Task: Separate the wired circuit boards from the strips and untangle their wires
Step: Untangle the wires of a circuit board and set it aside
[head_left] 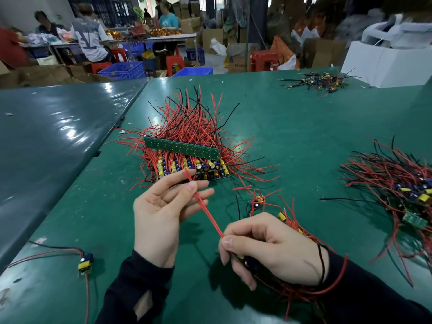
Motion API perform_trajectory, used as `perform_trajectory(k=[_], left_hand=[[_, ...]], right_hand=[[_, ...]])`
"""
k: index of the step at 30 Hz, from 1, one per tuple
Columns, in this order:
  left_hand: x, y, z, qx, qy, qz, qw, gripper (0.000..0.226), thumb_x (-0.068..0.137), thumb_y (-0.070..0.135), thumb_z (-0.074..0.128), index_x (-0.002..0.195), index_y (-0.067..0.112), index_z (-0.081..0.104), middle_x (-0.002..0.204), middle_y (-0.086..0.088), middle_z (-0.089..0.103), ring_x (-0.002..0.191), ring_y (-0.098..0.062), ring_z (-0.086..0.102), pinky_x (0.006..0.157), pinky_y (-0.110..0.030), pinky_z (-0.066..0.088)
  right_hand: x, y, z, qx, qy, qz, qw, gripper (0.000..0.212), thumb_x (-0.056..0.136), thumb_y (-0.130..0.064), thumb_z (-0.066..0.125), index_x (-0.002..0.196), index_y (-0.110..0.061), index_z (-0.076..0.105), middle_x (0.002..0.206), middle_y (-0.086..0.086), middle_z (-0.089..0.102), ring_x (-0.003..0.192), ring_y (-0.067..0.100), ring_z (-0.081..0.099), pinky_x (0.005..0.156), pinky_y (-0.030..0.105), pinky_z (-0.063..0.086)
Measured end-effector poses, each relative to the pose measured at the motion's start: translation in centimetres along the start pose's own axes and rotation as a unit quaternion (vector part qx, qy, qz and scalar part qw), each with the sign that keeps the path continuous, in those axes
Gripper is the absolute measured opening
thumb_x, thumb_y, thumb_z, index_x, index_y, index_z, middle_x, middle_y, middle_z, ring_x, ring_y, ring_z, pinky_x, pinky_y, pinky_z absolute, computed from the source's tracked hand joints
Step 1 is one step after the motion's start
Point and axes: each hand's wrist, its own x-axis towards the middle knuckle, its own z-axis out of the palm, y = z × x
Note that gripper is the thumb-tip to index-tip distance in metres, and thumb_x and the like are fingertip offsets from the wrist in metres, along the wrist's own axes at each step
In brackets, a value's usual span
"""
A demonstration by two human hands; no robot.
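A stack of green circuit board strips (184, 150) with many red and black wires lies in the middle of the green table (292, 136). My right hand (268, 246) grips a small wired board (245, 260) and a bundle of boards whose wires trail under my wrist. A pair of red wires (208, 213) runs taut from my right hand up to my left hand (163, 211). The left thumb and fingers pinch those wires near their tips, with the other fingers stretched out. One loose wired board (257, 202) lies just beyond my right hand.
A single separated board (85, 263) with red and black wires lies at the near left. A big tangle of wired boards (402, 190) sits at the right edge. A small pile of parts (320, 83) and a white box (385, 64) stand far right. People work at tables behind.
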Motion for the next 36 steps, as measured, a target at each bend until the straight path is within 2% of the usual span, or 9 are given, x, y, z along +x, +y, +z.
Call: perform_trajectory(k=[4, 10, 14, 20, 22, 25, 27, 30, 36], left_hand=[[0.3, 0.0, -0.4, -0.017, 0.013, 0.001, 1.000, 0.013, 0.070, 0.008, 0.063, 0.083, 0.005, 0.064, 0.072, -0.011, 0.073, 0.065, -0.021, 0.072, 0.054, -0.019, 0.054], [0.2, -0.1, -0.5, -0.063, 0.011, -0.004, 0.998, 0.008, 0.073, 0.007, 0.059, 0.081, 0.007, 0.059, 0.069, -0.009, 0.071, 0.068, -0.021, 0.072, 0.053, -0.017, 0.053], [0.3, 0.0, -0.6, -0.060, 0.007, -0.027, 0.998, 0.011, 0.072, 0.008, 0.060, 0.082, 0.007, 0.061, 0.068, -0.010, 0.071, 0.065, -0.019, 0.072, 0.052, -0.016, 0.053], [-0.2, -0.3, -0.5, 0.002, 0.052, 0.086, 0.995, 0.007, 0.074, 0.008, 0.064, 0.080, 0.007, 0.061, 0.071, -0.012, 0.071, 0.060, -0.024, 0.070, 0.052, -0.021, 0.054], [-0.1, 0.0, -0.4, -0.011, 0.040, 0.025, 0.999, 0.010, 0.072, 0.010, 0.063, 0.082, 0.009, 0.062, 0.072, -0.009, 0.072, 0.057, -0.019, 0.069, 0.049, -0.020, 0.053], [0.2, 0.2, -0.5, -0.126, -0.013, -0.122, 0.984, 0.016, 0.068, 0.012, 0.064, 0.082, 0.015, 0.070, 0.071, -0.004, 0.072, 0.056, -0.010, 0.068, 0.048, -0.015, 0.051], [0.2, 0.4, -0.7, -0.193, -0.060, -0.159, 0.967, 0.028, 0.057, 0.015, 0.081, 0.085, 0.017, 0.077, 0.076, -0.002, 0.073, 0.064, -0.007, 0.070, 0.052, -0.014, 0.053], [0.1, 0.3, -0.9, -0.240, -0.114, -0.163, 0.950, 0.061, 0.034, 0.020, 0.096, 0.091, 0.015, 0.077, 0.087, -0.001, 0.074, 0.079, -0.008, 0.071, 0.059, -0.014, 0.054], [-0.3, 0.1, -0.6, -0.211, -0.153, -0.117, 0.958, 0.055, 0.036, 0.024, 0.096, 0.088, 0.018, 0.078, 0.090, 0.000, 0.075, 0.087, -0.010, 0.071, 0.064, -0.014, 0.054]], right_hand=[[0.0, 0.0, 0.3, -0.003, -0.026, 0.001, 1.000, 0.023, 0.095, -0.013, 0.044, 0.079, -0.008, 0.059, 0.050, 0.000, 0.055, 0.042, 0.009, 0.048, 0.052, 0.022, 0.041], [-0.2, -0.3, 0.0, 0.004, -0.022, -0.018, 1.000, 0.023, 0.095, -0.013, 0.044, 0.078, -0.008, 0.059, 0.052, 0.004, 0.054, 0.042, 0.009, 0.048, 0.052, 0.020, 0.042], [0.1, 0.1, 0.2, -0.011, -0.033, -0.009, 0.999, 0.022, 0.095, -0.014, 0.044, 0.081, -0.007, 0.059, 0.051, 0.001, 0.055, 0.043, 0.010, 0.048, 0.056, 0.026, 0.041], [0.0, -0.1, 0.1, -0.024, -0.027, -0.022, 0.999, 0.023, 0.096, -0.014, 0.043, 0.081, -0.008, 0.059, 0.052, 0.001, 0.054, 0.045, 0.009, 0.048, 0.056, 0.023, 0.042], [0.1, 0.0, 0.1, -0.028, -0.032, -0.018, 0.999, 0.023, 0.096, -0.014, 0.043, 0.082, -0.007, 0.060, 0.052, 0.000, 0.055, 0.045, 0.009, 0.049, 0.059, 0.024, 0.041], [0.3, 0.1, 0.0, 0.010, -0.044, -0.006, 0.999, 0.023, 0.095, -0.014, 0.043, 0.081, -0.007, 0.060, 0.050, -0.003, 0.056, 0.043, 0.008, 0.049, 0.057, 0.020, 0.041], [0.4, 0.1, -0.2, 0.055, -0.049, -0.004, 0.997, 0.024, 0.094, -0.015, 0.043, 0.079, -0.007, 0.060, 0.048, -0.002, 0.056, 0.041, 0.008, 0.050, 0.054, 0.018, 0.041], [0.4, -0.1, -0.7, 0.149, -0.056, 0.002, 0.987, 0.024, 0.091, -0.015, 0.044, 0.075, -0.008, 0.061, 0.046, -0.001, 0.054, 0.038, 0.009, 0.050, 0.047, 0.016, 0.042], [0.3, -0.2, -1.1, 0.225, -0.098, 0.021, 0.969, 0.026, 0.092, -0.016, 0.043, 0.074, -0.011, 0.062, 0.045, -0.002, 0.053, 0.037, 0.008, 0.050, 0.045, 0.015, 0.043]])
